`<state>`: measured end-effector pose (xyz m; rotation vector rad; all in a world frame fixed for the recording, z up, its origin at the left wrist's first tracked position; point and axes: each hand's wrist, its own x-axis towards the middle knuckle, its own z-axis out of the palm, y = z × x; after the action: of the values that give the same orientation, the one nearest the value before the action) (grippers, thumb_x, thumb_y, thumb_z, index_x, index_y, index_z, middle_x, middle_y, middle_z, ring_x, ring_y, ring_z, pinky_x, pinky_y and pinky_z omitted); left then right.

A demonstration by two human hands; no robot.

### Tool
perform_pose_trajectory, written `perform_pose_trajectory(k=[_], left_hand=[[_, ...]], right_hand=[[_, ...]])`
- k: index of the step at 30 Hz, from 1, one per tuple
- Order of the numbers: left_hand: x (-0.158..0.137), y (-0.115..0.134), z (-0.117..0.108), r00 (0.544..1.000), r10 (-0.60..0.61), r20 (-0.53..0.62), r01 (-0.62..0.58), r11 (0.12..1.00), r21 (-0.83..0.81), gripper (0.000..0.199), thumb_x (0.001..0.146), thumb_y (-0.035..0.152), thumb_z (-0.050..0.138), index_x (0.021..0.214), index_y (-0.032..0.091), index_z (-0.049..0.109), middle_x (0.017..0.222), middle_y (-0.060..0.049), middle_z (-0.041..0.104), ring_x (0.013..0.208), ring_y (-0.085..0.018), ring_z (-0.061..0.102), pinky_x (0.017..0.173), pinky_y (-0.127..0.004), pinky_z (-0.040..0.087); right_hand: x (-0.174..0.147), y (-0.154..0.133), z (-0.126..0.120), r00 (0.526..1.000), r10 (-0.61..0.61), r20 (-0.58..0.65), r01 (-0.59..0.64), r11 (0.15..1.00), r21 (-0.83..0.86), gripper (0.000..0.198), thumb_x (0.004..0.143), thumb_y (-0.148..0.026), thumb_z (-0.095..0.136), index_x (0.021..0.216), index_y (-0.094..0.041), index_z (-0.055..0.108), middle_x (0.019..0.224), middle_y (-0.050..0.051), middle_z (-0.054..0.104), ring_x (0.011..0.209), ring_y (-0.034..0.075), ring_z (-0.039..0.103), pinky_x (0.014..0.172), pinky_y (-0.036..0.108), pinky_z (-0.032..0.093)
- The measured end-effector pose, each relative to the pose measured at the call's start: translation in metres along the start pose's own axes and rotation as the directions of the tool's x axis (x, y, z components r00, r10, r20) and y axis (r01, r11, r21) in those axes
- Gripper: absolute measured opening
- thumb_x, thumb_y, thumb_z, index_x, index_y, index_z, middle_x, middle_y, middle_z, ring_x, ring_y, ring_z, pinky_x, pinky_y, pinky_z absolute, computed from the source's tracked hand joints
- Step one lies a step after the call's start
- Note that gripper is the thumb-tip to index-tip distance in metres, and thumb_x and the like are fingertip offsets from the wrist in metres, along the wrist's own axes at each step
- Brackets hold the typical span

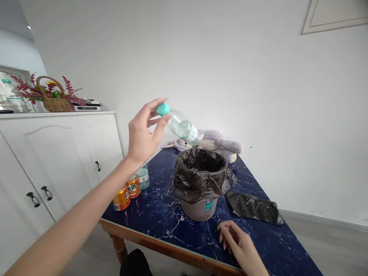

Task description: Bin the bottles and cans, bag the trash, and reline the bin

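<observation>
My left hand [143, 132] is raised above the table with thumb and fingers pinching the teal cap of a clear plastic bottle [182, 126]. The bottle tilts down and away, hanging in the air above a grey bin [199, 211] lined with a black bag [201, 168]. On the blue marbled table [161, 216], in front of the bin and to its right, rests my right hand [237, 241], fingers curled down, holding nothing.
Two orange drink cans [126, 193] and a small water bottle [143, 177] stand at the table's left edge. A crumpled black bag [253, 207] lies right of the bin. A plush toy [221, 145] lies at the far end. White cabinets [57, 161] with a flower basket [54, 100] stand left.
</observation>
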<state>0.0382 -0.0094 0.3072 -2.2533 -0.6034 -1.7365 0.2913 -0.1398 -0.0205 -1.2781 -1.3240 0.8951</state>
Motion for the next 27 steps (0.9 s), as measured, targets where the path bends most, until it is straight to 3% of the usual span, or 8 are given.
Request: perform_pose_trajectory(k=[4, 8, 13, 15, 18, 22, 24, 27], left_hand=[[-0.013, 0.026, 0.017, 0.961, -0.004, 0.275, 0.038, 0.992, -0.118, 0.032, 0.104, 0.03, 0.065, 0.136, 0.025, 0.063, 0.135, -0.006, 0.071, 0.111, -0.021, 0.075, 0.097, -0.039, 0.066], [-0.038, 0.009, 0.047, 0.802, -0.091, 0.59, 0.179, 0.98, -0.091, 0.032, 0.103, 0.032, 0.062, 0.134, 0.026, 0.065, 0.136, -0.01, 0.071, 0.107, -0.025, 0.076, 0.09, -0.043, 0.067], [-0.047, -0.018, 0.062, 0.617, -0.114, 0.779, 0.238, 0.97, -0.047, 0.029, 0.096, 0.043, 0.069, 0.119, 0.027, 0.073, 0.128, -0.008, 0.076, 0.116, -0.03, 0.073, 0.095, -0.044, 0.061], [-0.044, -0.024, 0.057, 0.625, -0.132, 0.769, 0.238, 0.971, -0.027, 0.03, 0.096, 0.051, 0.067, 0.115, 0.029, 0.075, 0.124, -0.005, 0.078, 0.108, -0.027, 0.075, 0.09, -0.04, 0.061], [-0.039, -0.037, 0.041, 0.74, -0.207, 0.64, 0.222, 0.973, 0.058, 0.033, 0.102, 0.053, 0.056, 0.113, 0.028, 0.075, 0.12, -0.005, 0.079, 0.094, -0.024, 0.076, 0.082, -0.039, 0.061], [-0.048, -0.083, 0.011, 0.879, -0.25, 0.407, 0.102, 0.931, 0.352, 0.03, 0.101, 0.042, 0.051, 0.113, 0.022, 0.07, 0.12, -0.01, 0.076, 0.114, -0.031, 0.068, 0.103, -0.05, 0.052], [-0.06, -0.114, -0.005, 0.875, -0.305, 0.377, 0.054, 0.834, 0.549, 0.033, 0.098, 0.041, 0.054, 0.119, 0.019, 0.068, 0.128, -0.015, 0.071, 0.128, -0.036, 0.059, 0.111, -0.055, 0.045], [-0.086, -0.153, -0.025, 0.755, -0.522, 0.397, 0.103, 0.692, 0.715, 0.05, 0.094, 0.05, 0.058, 0.131, 0.016, 0.062, 0.139, -0.021, 0.066, 0.134, -0.043, 0.056, 0.112, -0.058, 0.04]], right_hand=[[0.002, 0.0, 0.0, 1.0, 0.003, 0.002, -0.003, 1.0, 0.022, 0.058, 0.093, -0.078, 0.055, 0.093, -0.022, 0.069, 0.075, 0.005, 0.067, 0.063, 0.02, 0.062, 0.059, 0.03, 0.047], [0.005, -0.001, 0.0, 0.999, 0.031, 0.025, -0.032, 0.999, 0.04, 0.059, 0.093, -0.078, 0.055, 0.094, -0.021, 0.069, 0.075, 0.005, 0.068, 0.062, 0.019, 0.063, 0.057, 0.029, 0.046], [0.007, 0.002, -0.002, 0.999, 0.025, 0.024, -0.026, 0.999, 0.037, 0.059, 0.092, -0.079, 0.055, 0.094, -0.021, 0.069, 0.076, 0.006, 0.068, 0.062, 0.02, 0.063, 0.057, 0.029, 0.047], [0.006, 0.002, -0.002, 0.999, 0.024, 0.024, -0.025, 0.999, 0.033, 0.059, 0.092, -0.079, 0.056, 0.094, -0.022, 0.069, 0.076, 0.006, 0.068, 0.062, 0.02, 0.063, 0.057, 0.029, 0.048], [0.004, -0.001, -0.001, 1.0, 0.021, 0.009, -0.021, 0.999, 0.034, 0.059, 0.092, -0.079, 0.056, 0.092, -0.022, 0.069, 0.075, 0.006, 0.068, 0.062, 0.02, 0.063, 0.057, 0.03, 0.048], [0.003, -0.004, 0.0, 1.0, 0.013, -0.009, -0.013, 0.999, 0.037, 0.058, 0.092, -0.079, 0.056, 0.09, -0.022, 0.069, 0.074, 0.005, 0.067, 0.061, 0.02, 0.062, 0.056, 0.03, 0.047], [0.003, -0.004, 0.0, 1.0, 0.019, 0.002, -0.019, 0.999, 0.046, 0.058, 0.091, -0.079, 0.057, 0.091, -0.022, 0.069, 0.075, 0.005, 0.067, 0.061, 0.02, 0.062, 0.056, 0.03, 0.047], [0.003, -0.003, 0.0, 1.0, 0.026, 0.005, -0.027, 0.999, 0.043, 0.059, 0.091, -0.08, 0.057, 0.092, -0.022, 0.069, 0.075, 0.005, 0.067, 0.061, 0.02, 0.062, 0.056, 0.03, 0.047]])
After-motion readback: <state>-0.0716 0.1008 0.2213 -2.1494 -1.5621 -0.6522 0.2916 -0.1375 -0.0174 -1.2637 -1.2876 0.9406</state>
